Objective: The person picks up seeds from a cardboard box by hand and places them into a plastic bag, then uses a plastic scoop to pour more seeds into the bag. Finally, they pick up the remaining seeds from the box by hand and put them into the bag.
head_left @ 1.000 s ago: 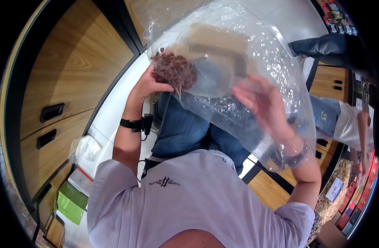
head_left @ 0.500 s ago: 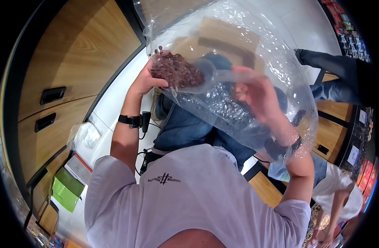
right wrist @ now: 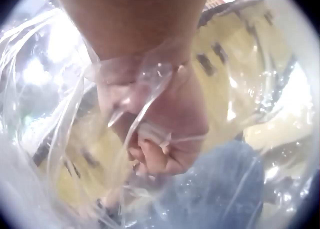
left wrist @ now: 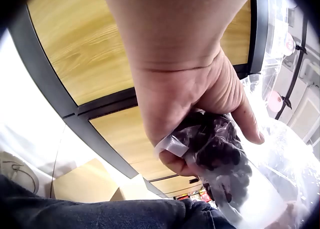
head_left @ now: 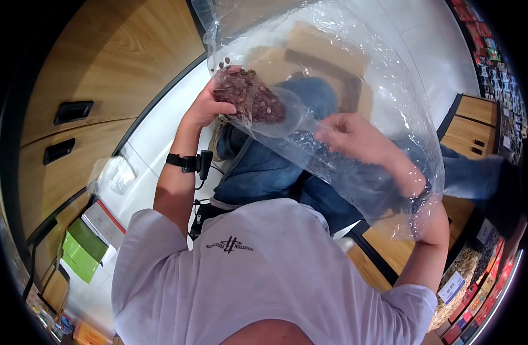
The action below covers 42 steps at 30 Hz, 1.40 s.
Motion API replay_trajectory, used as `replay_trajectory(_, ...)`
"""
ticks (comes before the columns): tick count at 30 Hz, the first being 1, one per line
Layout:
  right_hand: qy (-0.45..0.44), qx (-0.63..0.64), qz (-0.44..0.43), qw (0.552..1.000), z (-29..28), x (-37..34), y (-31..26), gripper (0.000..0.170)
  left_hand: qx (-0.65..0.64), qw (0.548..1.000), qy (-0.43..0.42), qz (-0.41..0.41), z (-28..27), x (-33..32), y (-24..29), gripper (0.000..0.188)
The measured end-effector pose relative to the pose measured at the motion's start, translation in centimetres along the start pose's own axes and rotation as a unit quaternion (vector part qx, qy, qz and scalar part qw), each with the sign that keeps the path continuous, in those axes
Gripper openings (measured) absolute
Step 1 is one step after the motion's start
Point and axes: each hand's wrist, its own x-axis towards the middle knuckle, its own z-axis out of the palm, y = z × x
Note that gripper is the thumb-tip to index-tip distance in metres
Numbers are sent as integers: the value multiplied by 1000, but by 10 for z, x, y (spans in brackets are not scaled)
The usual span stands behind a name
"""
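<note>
A large clear plastic bag (head_left: 385, 75) hangs across my lap, with small dark brown dried pieces (head_left: 249, 98) bunched at its left corner. My left hand (head_left: 203, 108) grips that corner from outside, thumb over the pieces; in the left wrist view its fingers curl round the bag (left wrist: 235, 189). Inside the bag is a clear scoop (head_left: 294, 109), its bowl up against the brown pieces. My right hand (head_left: 356, 137) reaches into the bag and holds the scoop's handle. Through the plastic in the right wrist view, the fingers (right wrist: 155, 156) are curled; the handle is mostly hidden there.
Behind the bag a cardboard box (head_left: 310, 43) lies on the white floor. Wooden cabinets (head_left: 103, 69) with black handles line the left side. A green packet (head_left: 84, 250) and a crumpled plastic bag (head_left: 115, 174) lie at lower left. At right a bystander's leg (head_left: 471, 169) stands by wooden drawers.
From a blurred position inside the bag, my right hand has come to the scoop's handle and lowered slightly. The left hand keeps its hold on the corner. Bystanders at right have moved.
</note>
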Motion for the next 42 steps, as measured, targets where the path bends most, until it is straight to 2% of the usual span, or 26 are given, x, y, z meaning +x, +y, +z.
replay_trajectory(2,-31,-54,10,998,4,6,0,46,7,1000,7,14,-3,-3,2,97)
replay_trajectory(4,4,-33,-72,997,10,15,10,44,5,1000,11,19,-5,-5,4,96)
replay_trajectory(7,7,-33,-122,992,13,29,23,39,14,999,14,29,-10,-8,7,94)
replay_trajectory(9,9,-32,-119,992,13,31,24,38,25,999,15,37,-13,-8,8,94)
replay_trajectory(14,30,-8,-103,994,17,26,24,36,-52,997,8,49,-17,-10,10,91)
replay_trajectory(16,26,48,-52,997,17,21,21,35,-55,997,7,57,-17,-10,5,90)
replay_trajectory(19,5,61,-43,997,21,25,28,33,-43,997,1,65,-17,-11,2,87)
replay_trajectory(24,22,46,-64,997,23,34,21,32,-25,997,13,73,-13,-10,4,84)
replay_trajectory(26,27,29,-83,996,26,33,19,32,5,997,48,63,-11,-11,6,96)
replay_trajectory(30,25,41,-81,996,27,42,27,32,4,997,55,58,-18,-13,6,96)
replay_trajectory(33,16,58,-86,994,26,40,31,33,-32,996,56,66,-23,-14,-2,96)
replay_trajectory(35,14,72,-83,994,26,34,28,34,-99,990,26,95,-25,-15,-6,85)
replay_trajectory(38,18,47,-64,997,27,27,27,34,-114,989,31,84,-26,-17,-8,86)
replay_trajectory(42,24,78,-51,995,30,24,30,36,-128,987,32,93,-24,-18,-11,87)
